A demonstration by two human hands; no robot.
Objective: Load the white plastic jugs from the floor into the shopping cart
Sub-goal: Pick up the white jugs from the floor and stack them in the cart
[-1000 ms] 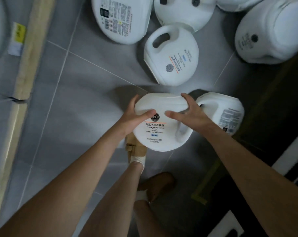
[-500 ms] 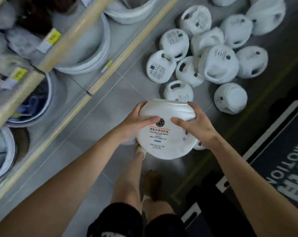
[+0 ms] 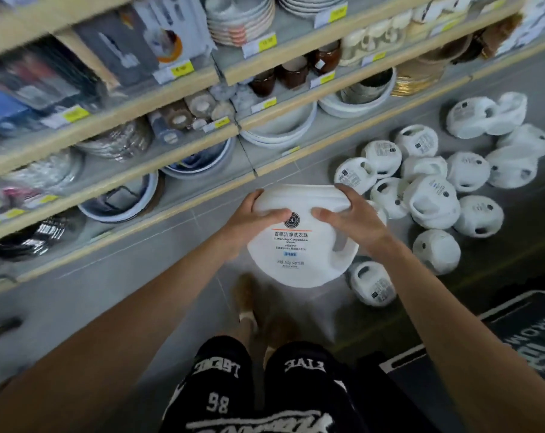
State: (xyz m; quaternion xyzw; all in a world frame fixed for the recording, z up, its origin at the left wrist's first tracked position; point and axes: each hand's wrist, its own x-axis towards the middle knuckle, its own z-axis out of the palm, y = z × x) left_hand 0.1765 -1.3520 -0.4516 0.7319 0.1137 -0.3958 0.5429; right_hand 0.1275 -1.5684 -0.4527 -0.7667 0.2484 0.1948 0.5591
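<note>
I hold one white plastic jug [image 3: 299,245] in the air in front of me, label facing up, handle at its right side. My left hand [image 3: 249,221] grips its left upper edge and my right hand [image 3: 347,217] grips its right upper edge, thumbs on the label face. Several more white jugs [image 3: 433,189] lie in a loose pile on the grey floor to the right, and one jug [image 3: 372,284] lies just below the held one. No shopping cart is in view.
Store shelves [image 3: 183,151] with bowls, plates and cups run along the left and top. A dark floor mat [image 3: 521,345] with white lettering lies at the lower right. My legs and brown shoes [image 3: 249,292] stand on the grey tile below the jug.
I have risen from the floor with the jug in both hands. The view has pulled back, so the shelves and the whole pile of jugs now show.
</note>
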